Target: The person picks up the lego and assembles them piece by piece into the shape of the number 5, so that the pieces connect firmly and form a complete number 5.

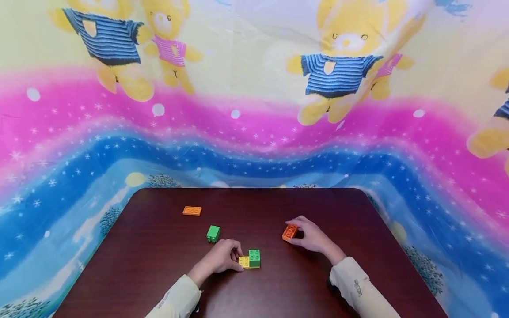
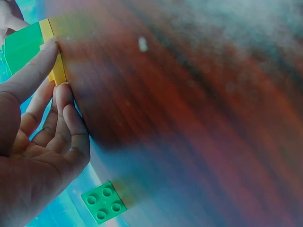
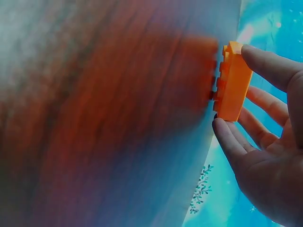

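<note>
In the head view my left hand (image 1: 222,256) pinches the left end of a yellow toy brick plate (image 1: 244,262) between thumb and fingers. A green brick (image 1: 254,258) is stacked on the plate's right end, studs up. Its side shows in the left wrist view, where the thumb lies along the yellow edge (image 2: 60,71). Farther right, my right hand (image 1: 312,236) grips an orange brick (image 1: 290,232) by its two ends. In the right wrist view, the studs of the orange brick (image 3: 235,82) face the tabletop, close over it.
Another green brick (image 1: 213,234) lies on its side beyond my left hand, studs toward me. At the far left is a flat orange piece (image 1: 192,211) with round shapes inside. The dark wooden table (image 1: 254,203) ends at a patterned cloth (image 1: 254,132).
</note>
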`<state>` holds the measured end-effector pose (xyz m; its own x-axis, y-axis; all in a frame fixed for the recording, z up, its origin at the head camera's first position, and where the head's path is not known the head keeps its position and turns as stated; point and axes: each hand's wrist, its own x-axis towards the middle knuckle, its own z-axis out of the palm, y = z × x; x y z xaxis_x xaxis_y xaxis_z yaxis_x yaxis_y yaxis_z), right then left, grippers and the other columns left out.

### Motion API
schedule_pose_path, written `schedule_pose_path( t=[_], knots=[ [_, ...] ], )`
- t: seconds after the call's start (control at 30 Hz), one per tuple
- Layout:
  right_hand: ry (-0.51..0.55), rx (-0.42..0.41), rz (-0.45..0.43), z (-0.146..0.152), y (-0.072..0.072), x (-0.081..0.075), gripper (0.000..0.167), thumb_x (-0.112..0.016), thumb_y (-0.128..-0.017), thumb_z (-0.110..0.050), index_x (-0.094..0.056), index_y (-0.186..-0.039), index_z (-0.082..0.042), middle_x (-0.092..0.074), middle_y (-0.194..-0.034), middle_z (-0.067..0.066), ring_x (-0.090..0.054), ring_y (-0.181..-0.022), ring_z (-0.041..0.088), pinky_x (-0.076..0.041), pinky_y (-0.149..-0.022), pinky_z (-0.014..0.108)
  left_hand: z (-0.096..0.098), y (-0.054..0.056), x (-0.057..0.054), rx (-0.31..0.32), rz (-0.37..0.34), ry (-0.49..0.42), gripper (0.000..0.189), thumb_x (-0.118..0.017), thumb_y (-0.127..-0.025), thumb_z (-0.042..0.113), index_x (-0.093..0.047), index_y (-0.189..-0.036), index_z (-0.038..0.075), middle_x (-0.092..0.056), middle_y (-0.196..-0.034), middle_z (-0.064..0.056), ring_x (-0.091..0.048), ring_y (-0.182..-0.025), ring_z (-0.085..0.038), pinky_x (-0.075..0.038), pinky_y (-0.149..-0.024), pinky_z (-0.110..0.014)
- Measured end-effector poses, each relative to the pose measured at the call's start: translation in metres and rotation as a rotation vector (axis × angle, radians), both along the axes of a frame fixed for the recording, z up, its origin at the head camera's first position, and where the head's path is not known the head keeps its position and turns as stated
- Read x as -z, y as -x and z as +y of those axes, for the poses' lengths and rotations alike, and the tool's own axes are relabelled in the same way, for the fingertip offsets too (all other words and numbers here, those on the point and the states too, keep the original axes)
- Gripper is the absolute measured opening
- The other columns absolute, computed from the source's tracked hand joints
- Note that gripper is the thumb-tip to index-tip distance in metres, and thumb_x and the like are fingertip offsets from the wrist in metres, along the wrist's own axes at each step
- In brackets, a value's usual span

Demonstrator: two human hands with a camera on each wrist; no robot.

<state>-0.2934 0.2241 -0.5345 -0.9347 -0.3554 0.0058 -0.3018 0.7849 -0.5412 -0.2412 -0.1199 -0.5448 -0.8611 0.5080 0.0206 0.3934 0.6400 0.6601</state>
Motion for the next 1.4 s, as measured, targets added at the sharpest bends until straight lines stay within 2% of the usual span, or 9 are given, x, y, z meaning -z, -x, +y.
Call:
schedule_pose_path(
  t=[0.27, 0.57, 0.87, 1.03, 1.2, 1.3, 1.4],
  knots=[
    [-0.024, -0.015, 0.024, 0.0, 0.0, 0.003, 0.061, -0.087, -0.086, -0.021, -0.064, -0.142, -0.019, -0.055, -0.137, 0.002, -0.06, -0.123, 0.024, -0.053, -0.105, 0.048, 0.0, 0.003, 0.001, -0.002, 0.005, 0.008, 0.03, -0.097, -0.071, 0.02, -0.071, -0.086, 0.015, -0.067, -0.081, 0.006, -0.056, -0.07, -0.001, -0.05, -0.066, -0.021],
    [-0.042, -0.023, 0.022, -0.001, 0.0, 0.005, 0.061, -0.088, -0.084, -0.02, -0.065, -0.141, -0.019, -0.054, -0.141, 0.004, -0.058, -0.127, 0.026, -0.052, -0.107, 0.049, 0.001, 0.001, 0.001, -0.004, -0.005, 0.002, 0.03, -0.097, -0.071, 0.018, -0.071, -0.086, 0.015, -0.068, -0.08, 0.004, -0.056, -0.07, -0.002, -0.05, -0.066, -0.021],
    [-0.049, -0.089, 0.046, 0.002, 0.004, -0.002, 0.062, -0.087, -0.085, -0.021, -0.064, -0.142, -0.021, -0.052, -0.15, 0.006, -0.052, -0.137, 0.031, -0.048, -0.11, 0.054, 0.0, -0.001, 0.001, 0.001, 0.002, -0.014, 0.03, -0.097, -0.071, 0.016, -0.071, -0.085, 0.013, -0.068, -0.08, 0.003, -0.058, -0.071, -0.004, -0.05, -0.065, -0.021],
    [-0.048, -0.117, 0.042, 0.005, 0.007, -0.002, 0.06, -0.085, -0.087, -0.016, -0.064, -0.143, -0.018, -0.052, -0.151, 0.007, -0.052, -0.138, 0.033, -0.048, -0.11, 0.055, 0.0, -0.001, 0.001, -0.001, 0.006, -0.011, 0.03, -0.097, -0.071, 0.017, -0.071, -0.085, 0.013, -0.068, -0.081, 0.003, -0.058, -0.071, -0.005, -0.05, -0.065, -0.021],
    [-0.051, -0.103, 0.023, 0.007, 0.011, 0.001, 0.057, -0.082, -0.088, -0.009, -0.064, -0.141, -0.017, -0.058, -0.141, 0.006, -0.061, -0.125, 0.028, -0.053, -0.104, 0.05, 0.0, -0.001, 0.002, -0.004, 0.002, -0.011, 0.03, -0.097, -0.071, 0.017, -0.071, -0.085, 0.013, -0.068, -0.081, 0.003, -0.058, -0.071, -0.004, -0.05, -0.065, -0.021],
    [-0.042, -0.074, 0.003, 0.007, 0.014, 0.003, 0.051, -0.083, -0.088, -0.008, -0.068, -0.136, -0.019, -0.062, -0.13, 0.002, -0.065, -0.11, 0.022, -0.058, -0.097, 0.045, 0.0, -0.001, 0.002, -0.004, 0.002, -0.011, 0.03, -0.097, -0.071, 0.017, -0.071, -0.085, 0.013, -0.068, -0.08, 0.003, -0.057, -0.07, -0.003, -0.05, -0.065, -0.021],
    [-0.033, -0.047, -0.005, 0.008, 0.017, 0.004, 0.044, -0.084, -0.087, -0.01, -0.072, -0.128, -0.021, -0.064, -0.117, -0.002, -0.064, -0.099, 0.015, -0.059, -0.091, 0.041, 0.0, 0.0, 0.001, -0.003, 0.002, -0.013, 0.03, -0.097, -0.071, 0.016, -0.071, -0.085, 0.013, -0.068, -0.08, 0.003, -0.056, -0.07, -0.002, -0.05, -0.065, -0.021]
  ],
)
